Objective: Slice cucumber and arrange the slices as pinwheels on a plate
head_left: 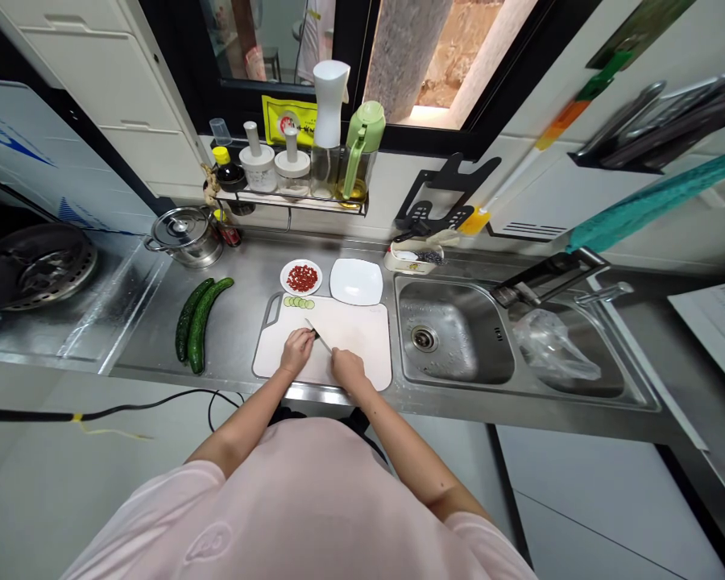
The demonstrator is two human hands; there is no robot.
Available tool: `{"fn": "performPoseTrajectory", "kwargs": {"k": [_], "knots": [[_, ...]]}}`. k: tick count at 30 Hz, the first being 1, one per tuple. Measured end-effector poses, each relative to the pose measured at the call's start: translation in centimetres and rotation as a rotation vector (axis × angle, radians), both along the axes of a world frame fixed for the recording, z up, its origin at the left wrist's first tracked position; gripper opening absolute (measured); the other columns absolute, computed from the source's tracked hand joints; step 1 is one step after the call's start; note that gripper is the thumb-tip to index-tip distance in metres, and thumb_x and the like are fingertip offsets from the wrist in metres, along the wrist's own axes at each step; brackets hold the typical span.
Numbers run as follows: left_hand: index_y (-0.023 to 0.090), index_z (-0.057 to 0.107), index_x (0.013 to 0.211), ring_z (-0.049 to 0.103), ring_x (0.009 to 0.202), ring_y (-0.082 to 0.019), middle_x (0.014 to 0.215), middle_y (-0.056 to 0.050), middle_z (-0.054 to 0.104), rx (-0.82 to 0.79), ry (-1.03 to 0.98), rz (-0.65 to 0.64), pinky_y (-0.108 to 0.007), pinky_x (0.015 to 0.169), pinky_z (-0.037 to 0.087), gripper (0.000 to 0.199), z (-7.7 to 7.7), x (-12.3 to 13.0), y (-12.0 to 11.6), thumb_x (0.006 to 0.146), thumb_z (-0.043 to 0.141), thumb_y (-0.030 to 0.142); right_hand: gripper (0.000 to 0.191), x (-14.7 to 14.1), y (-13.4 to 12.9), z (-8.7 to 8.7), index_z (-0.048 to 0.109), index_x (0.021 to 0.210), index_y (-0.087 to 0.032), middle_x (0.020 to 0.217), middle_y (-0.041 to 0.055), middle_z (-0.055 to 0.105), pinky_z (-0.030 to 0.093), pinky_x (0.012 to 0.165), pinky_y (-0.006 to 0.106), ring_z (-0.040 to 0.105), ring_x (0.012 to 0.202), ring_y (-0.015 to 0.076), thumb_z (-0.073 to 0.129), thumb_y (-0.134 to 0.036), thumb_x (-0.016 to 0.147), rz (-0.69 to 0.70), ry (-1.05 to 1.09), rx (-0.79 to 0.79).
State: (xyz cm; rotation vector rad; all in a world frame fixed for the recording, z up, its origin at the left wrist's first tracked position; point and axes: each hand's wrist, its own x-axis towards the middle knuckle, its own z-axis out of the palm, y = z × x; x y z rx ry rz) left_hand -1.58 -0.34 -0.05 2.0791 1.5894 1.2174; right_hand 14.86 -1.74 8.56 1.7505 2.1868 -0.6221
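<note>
On the white cutting board (362, 362) my right hand (348, 370) grips the handle of a small knife (322, 338), its blade pointing up and left. The fingers of my left hand (298, 350) are closed at the blade on a small dark piece that looks like cucumber (315, 333), mostly hidden. A short row of thin cucumber slices (299, 303) lies along the board's top left edge. Just beyond the board are a round plate of chopped red pieces (303, 278) and a square white plate (356, 281).
Two whole cucumbers (200, 326) lie on the steel counter at left, before a lidded pot (187, 236). A sink (456, 334) adjoins the board's right side; a plastic bag (553, 346) sits in the second basin. Above, a rack (290, 200) holds bottles and jars.
</note>
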Motion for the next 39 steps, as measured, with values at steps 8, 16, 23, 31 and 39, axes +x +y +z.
{"fn": "performPoseTrajectory", "kwargs": {"k": [8, 16, 23, 31, 39], "knots": [[0.02, 0.064, 0.096, 0.058, 0.093, -0.018, 0.095, -0.007, 0.063, -0.001, 0.006, -0.006, -0.037, 0.083, 0.049, 0.02, -0.1, -0.1, 0.0, 0.089, 0.045, 0.022, 0.026, -1.1, 1.1, 0.5, 0.056, 0.104, -0.015, 0.099, 0.0125, 0.066, 0.044, 0.074, 0.028, 0.063, 0.092, 0.0198, 0.035, -0.011, 0.089, 0.011, 0.017, 0.002], [0.021, 0.064, 0.097, 0.058, 0.094, -0.018, 0.095, -0.007, 0.063, 0.009, 0.006, -0.013, -0.036, 0.084, 0.048, 0.02, 0.0, -0.1, 0.1, 0.088, 0.046, 0.02, 0.028, -1.5, 1.7, -0.1, 0.057, 0.103, -0.015, 0.097, 0.0116, 0.066, 0.044, 0.073, 0.028, 0.063, 0.09, 0.0203, 0.036, -0.009, 0.086, 0.015, 0.039, 0.03], [0.02, 0.064, 0.096, 0.058, 0.094, -0.017, 0.094, -0.007, 0.063, 0.0, 0.002, -0.014, -0.035, 0.084, 0.048, 0.02, 0.0, -0.1, 0.1, 0.088, 0.046, 0.019, 0.027, -1.3, 1.4, -0.3, 0.056, 0.103, -0.015, 0.097, 0.0116, 0.066, 0.044, 0.072, 0.028, 0.064, 0.09, 0.0206, 0.036, -0.01, 0.086, 0.017, 0.036, 0.032], [0.02, 0.064, 0.095, 0.058, 0.095, -0.017, 0.095, -0.007, 0.063, -0.009, -0.013, -0.003, -0.035, 0.085, 0.048, 0.019, 0.0, -0.1, 0.1, 0.088, 0.047, 0.02, 0.026, -0.2, 0.2, -0.7, 0.056, 0.102, -0.015, 0.094, 0.0117, 0.066, 0.044, 0.073, 0.029, 0.063, 0.089, 0.0213, 0.035, -0.012, 0.088, 0.011, 0.02, 0.03], [0.021, 0.064, 0.094, 0.058, 0.094, -0.016, 0.095, -0.006, 0.063, -0.036, -0.016, 0.0, -0.033, 0.086, 0.047, 0.018, 0.1, -0.1, 0.0, 0.088, 0.048, 0.021, 0.026, 1.1, -0.9, -1.0, 0.057, 0.102, -0.015, 0.093, 0.0122, 0.066, 0.043, 0.071, 0.031, 0.063, 0.088, 0.0222, 0.036, -0.012, 0.088, 0.015, 0.012, 0.03]]}}
